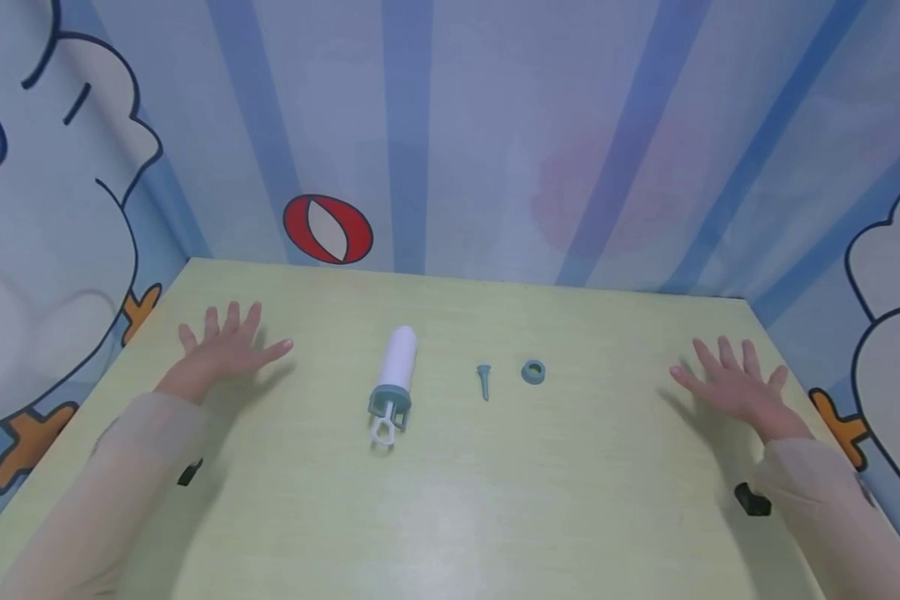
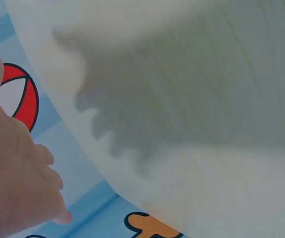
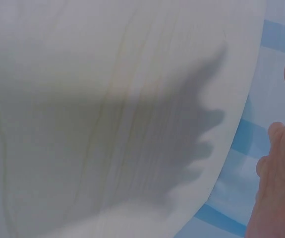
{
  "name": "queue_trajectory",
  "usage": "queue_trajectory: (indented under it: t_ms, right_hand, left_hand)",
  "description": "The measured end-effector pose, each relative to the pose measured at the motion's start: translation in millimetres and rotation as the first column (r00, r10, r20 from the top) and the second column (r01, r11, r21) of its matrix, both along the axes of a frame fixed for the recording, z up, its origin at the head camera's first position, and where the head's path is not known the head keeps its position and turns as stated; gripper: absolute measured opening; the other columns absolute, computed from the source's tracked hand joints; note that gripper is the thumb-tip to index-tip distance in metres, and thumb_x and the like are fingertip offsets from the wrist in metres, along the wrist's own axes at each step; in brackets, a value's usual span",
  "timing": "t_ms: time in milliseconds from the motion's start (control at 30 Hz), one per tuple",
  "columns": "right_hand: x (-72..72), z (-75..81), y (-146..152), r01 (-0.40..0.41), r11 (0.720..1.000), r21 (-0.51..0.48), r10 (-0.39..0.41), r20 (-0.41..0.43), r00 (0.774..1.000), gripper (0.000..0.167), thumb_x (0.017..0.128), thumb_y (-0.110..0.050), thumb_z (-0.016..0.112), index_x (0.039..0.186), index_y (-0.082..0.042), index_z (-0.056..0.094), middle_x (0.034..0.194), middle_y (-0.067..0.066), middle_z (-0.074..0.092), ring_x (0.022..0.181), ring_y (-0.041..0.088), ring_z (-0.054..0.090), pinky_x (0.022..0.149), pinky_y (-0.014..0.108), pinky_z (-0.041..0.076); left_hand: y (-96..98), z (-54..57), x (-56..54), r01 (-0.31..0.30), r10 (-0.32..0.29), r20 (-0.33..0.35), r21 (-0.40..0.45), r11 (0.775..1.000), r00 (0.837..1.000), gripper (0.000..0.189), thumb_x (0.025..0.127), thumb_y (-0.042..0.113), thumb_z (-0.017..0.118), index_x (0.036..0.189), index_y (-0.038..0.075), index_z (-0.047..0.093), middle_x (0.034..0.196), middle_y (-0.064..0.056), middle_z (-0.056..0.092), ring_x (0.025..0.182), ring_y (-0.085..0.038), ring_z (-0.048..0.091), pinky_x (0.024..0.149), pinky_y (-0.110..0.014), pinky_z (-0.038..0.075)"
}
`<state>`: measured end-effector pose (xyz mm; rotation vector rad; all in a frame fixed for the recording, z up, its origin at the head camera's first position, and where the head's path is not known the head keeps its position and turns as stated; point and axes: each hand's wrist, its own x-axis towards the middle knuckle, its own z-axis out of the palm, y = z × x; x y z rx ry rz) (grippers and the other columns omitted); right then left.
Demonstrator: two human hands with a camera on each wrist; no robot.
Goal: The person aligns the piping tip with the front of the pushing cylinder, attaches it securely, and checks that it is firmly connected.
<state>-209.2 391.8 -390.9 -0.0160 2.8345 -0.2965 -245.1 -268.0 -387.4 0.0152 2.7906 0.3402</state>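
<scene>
A: What rises at 12 o'clock?
B: A pale blue backdrop (image 1: 487, 125) with darker blue stripes, standing behind the far edge of a pale yellow-green tabletop (image 1: 495, 525) that spreads toward 6 o'clock.
A: And at 10?
B: A red-and-white oval (image 1: 327, 229), outlined in black, printed just above the tabletop's edge.
A: The flanks?
B: A white cartoon figure (image 1: 45, 242) with orange feet (image 1: 33, 446) fills 9 o'clock; a second white figure (image 1: 896, 375), partly cut off, stands at 3.
A: At 2?
B: A faint pink patch (image 1: 600, 196).
</scene>
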Motion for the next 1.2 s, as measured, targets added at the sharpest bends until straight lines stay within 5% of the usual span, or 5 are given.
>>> queue_trajectory:
  t_ms: [667,1200]
  right_hand:
    - [-6.1,6.9,-34,-0.056,0.998,0.021,0.056,-0.021,0.998,0.087,0.081,-0.07,0.025,0.142,-0.018,-0.008,0.143,0.023,-0.018,0.124,0.043,-0.028,0.081,0.073,-0.016]
    - [-12.6,13.1,-75,-0.133,0.991,0.028,0.135,-0.07,0.988,0.084,0.081,-0.069,0.029,0.142,-0.023,-0.005,0.147,0.017,-0.012,0.129,0.038,-0.025,0.087,0.071,-0.015]
  left_hand:
    - [60.8,11.3,-10.1,0.094,-0.095,-0.037,-0.017,0.995,0.995,0.1,0.074,0.073,0.034,0.142,0.011,-0.004,0.145,-0.025,-0.01,0.128,-0.048,-0.016,0.09,-0.067,-0.018]
    - [135.0,23.1,-14.2,0.3,-0.302,-0.109,-0.031,0.953,0.947,0.087,0.08,0.064,0.038,0.143,0.02,-0.001,0.149,-0.015,-0.006,0.133,-0.039,-0.013,0.097,-0.063,-0.014]
